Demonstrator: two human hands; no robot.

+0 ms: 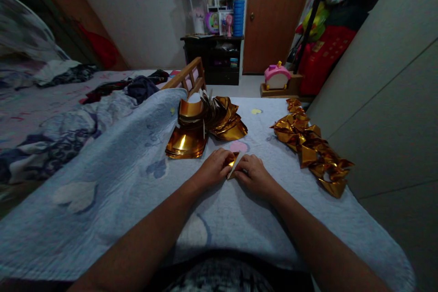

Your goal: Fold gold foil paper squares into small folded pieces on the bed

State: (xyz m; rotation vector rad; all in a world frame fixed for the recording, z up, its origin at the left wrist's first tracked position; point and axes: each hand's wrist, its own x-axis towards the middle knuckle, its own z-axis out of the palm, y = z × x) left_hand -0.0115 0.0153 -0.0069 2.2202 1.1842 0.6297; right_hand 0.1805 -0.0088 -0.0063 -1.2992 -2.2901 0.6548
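Between my hands is a small sheet of gold foil paper point(234, 163), partly folded, with a pale edge showing. My left hand point(217, 165) grips its left side with fingers and thumb closed. On the other side my right hand point(252, 171) pinches the sheet, fingers bent over it. Just beyond my left hand lies a stack of flat gold foil sheets point(186, 142), fanned out on the blue blanket point(164, 200). Off to the right runs a pile of folded gold foil pieces point(308, 146).
A rumpled bed with clothes point(143, 87) is on the left, beside a wooden rail point(186, 75). At the back stand a dark cabinet point(212, 59) and a wooden door point(273, 18). A pink toy point(276, 76) sits past the blanket, and a pale panel point(386, 100) borders the right.
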